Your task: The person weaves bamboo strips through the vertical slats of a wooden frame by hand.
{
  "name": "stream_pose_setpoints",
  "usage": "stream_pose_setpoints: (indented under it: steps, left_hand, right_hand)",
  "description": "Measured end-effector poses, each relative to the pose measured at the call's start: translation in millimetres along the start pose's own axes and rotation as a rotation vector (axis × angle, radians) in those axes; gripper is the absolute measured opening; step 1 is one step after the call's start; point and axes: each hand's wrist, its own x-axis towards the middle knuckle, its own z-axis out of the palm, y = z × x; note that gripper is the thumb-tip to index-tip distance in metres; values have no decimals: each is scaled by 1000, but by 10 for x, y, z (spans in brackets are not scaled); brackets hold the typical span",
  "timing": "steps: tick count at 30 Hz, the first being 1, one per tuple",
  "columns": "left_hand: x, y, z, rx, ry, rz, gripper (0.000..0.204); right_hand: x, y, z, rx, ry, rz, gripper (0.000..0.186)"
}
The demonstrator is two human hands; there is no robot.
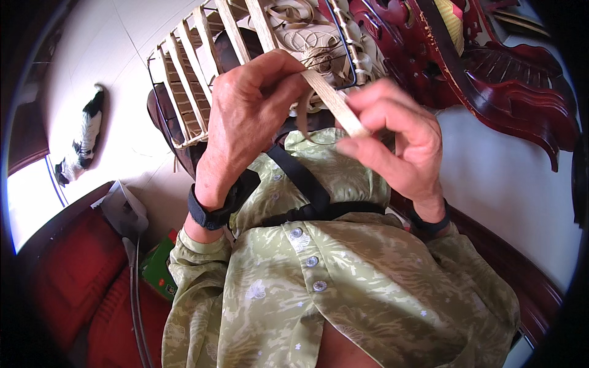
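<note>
In front of my chest, my left hand (248,101) pinches a flat tan strip (334,101) between thumb and fingers. The strip slants down to the right, and a thin loop of it hangs below the pinch. My right hand (402,132) is curled around the strip's far end with thumb and fingers apart; its fingertips are smeared by motion. Just beyond my hands lies a black wire frame (351,52) with wide tan strips (205,37) wrapped across its left part. Inside the frame is a loose heap of thin tan strands (316,55).
Carved dark red wooden furniture (442,55) stands at the far right. On the pale tiled floor (138,67) at left lies a black and white cat (89,132). Beside me at lower left are a red cushion (73,270), a green box (161,270) and a grey metal-framed object (126,211).
</note>
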Motion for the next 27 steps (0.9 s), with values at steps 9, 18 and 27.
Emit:
stream_pose_setpoints:
  steps: [9,18,27]
  left_hand:
    - [-42,-43,-2,42,-10,14,10]
    - [-79,-105,44,71,71,75,10]
    - [-64,-4,68,4,102,46,8]
  right_hand:
    - [-92,-169,-111,295,-403,151,18]
    - [-45,-161,151,250,-397,-106,25]
    - [-355,48,92,-16,375,148,25]
